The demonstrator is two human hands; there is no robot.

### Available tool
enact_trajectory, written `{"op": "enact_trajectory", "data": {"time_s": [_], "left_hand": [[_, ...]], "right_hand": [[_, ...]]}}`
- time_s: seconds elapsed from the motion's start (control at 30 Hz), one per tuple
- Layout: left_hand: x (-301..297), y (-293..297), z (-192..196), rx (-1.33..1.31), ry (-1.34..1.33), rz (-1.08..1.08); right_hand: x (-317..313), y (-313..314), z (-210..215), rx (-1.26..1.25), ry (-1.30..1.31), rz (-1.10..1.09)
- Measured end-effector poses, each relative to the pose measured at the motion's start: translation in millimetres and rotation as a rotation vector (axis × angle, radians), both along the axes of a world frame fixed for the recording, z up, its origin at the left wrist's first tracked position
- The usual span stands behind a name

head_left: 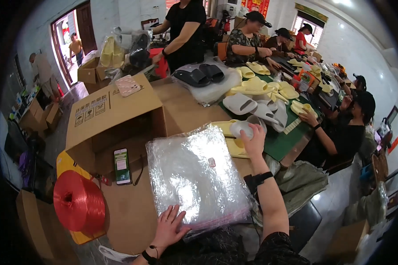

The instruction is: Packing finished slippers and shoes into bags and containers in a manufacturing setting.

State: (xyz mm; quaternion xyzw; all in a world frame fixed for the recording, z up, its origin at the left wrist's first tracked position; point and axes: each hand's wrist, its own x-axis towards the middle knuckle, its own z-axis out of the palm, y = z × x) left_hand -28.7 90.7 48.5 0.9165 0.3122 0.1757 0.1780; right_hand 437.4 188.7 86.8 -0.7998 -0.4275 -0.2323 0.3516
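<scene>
A thick stack of clear plastic bags (190, 176) lies on the table in front of me. My left hand (169, 224) rests on its near left corner, fingers spread, holding nothing. Beyond the stack's right side, my right hand (254, 140) grips a pale grey slipper (239, 129), its fingers bent over the slipper's edge. Under and beside it are yellow slippers (237, 148), partly covered by my hand. Just past them, more pale grey slippers (264, 110) lie together at the edge of a green mat.
An open cardboard box (115, 119) stands at left, near a phone (122, 167) and a red twine roll (78, 201). Black slippers (199, 76) lie on bagged plastic farther back. Yellow slippers (252, 86) cover the green mat (276, 143). Several co-workers sit along the table; one stands (188, 33).
</scene>
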Motion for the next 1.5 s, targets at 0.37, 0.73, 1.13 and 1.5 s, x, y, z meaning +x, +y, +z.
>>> {"op": "enact_trajectory", "data": {"time_s": [0.37, 0.73, 1.13, 1.5], "left_hand": [[1, -2, -8, -0.039, -0.060, -0.022], [-7, -5, -4, 0.043, -0.045, 0.009], [-10, -5, -19, 0.046, -0.045, 0.010], [-10, -8, -14, 0.061, -0.064, 0.023]], "right_hand": [[111, 111, -16, 0.285, 0.923, 0.334], [31, 20, 140, 0.729, 0.723, 0.540], [41, -50, 60, -0.188, 0.413, -0.033], [40, -29, 32, -0.143, 0.659, -0.121]]}}
